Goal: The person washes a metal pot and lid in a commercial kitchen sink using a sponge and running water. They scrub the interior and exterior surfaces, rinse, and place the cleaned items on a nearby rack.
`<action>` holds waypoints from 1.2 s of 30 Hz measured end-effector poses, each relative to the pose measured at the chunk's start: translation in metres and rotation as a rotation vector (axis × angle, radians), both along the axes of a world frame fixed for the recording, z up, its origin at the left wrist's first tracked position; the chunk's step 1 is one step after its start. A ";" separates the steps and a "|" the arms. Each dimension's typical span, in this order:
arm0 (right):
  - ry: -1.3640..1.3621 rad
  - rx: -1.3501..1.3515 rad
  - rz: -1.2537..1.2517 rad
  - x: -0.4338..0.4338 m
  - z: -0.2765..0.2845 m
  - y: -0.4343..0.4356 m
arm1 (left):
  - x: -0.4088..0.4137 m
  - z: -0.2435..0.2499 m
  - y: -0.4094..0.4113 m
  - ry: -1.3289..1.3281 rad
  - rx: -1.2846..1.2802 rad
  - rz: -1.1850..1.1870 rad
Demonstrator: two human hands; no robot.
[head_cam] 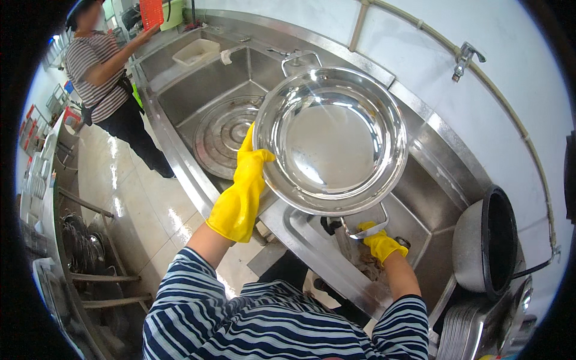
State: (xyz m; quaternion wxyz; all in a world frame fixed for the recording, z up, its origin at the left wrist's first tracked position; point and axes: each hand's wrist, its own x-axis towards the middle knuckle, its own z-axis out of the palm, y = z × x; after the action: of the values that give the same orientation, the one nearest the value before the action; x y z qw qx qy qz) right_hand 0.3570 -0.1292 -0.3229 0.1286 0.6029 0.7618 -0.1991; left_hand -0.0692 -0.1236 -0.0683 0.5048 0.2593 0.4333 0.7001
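My left hand (247,180), in a yellow rubber glove, grips the left rim of a shiny stainless steel pan (330,144) with two loop handles. The pan is tilted, its inside facing me, above the divider between sink basins. My right hand (381,243), in a yellow glove too, is low over the right basin, behind and below the pan's lower handle; its fingertips are partly hidden, so its grip cannot be told. Under it, the basin holds brownish matter and a dark object. A large round metal lid (225,135) lies in the middle basin.
A black-rimmed pot (486,243) and stacked metal trays (459,330) stand at the right. A wall tap (465,60) is upper right. A white plastic tub (196,51) sits in the far basin. A person (101,76) holding a red basket (151,13) stands upper left. Shelving with dishes lines the left.
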 end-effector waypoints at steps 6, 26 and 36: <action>0.179 0.359 -0.511 0.033 0.043 0.013 | 0.006 -0.008 0.013 -0.024 0.032 -0.004; 0.729 0.733 0.570 -0.260 0.306 0.001 | 0.017 -0.011 0.054 0.241 -0.044 0.227; 0.729 0.555 0.493 -0.244 0.314 -0.006 | 0.028 -0.008 0.054 -0.031 0.071 0.264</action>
State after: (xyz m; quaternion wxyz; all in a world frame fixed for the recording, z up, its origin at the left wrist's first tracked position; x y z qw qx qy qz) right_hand 0.1132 -0.1355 -0.0087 -0.2669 0.3083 0.9006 -0.1502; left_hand -0.0408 -0.0696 -0.0763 0.4056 0.2071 0.4306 0.7792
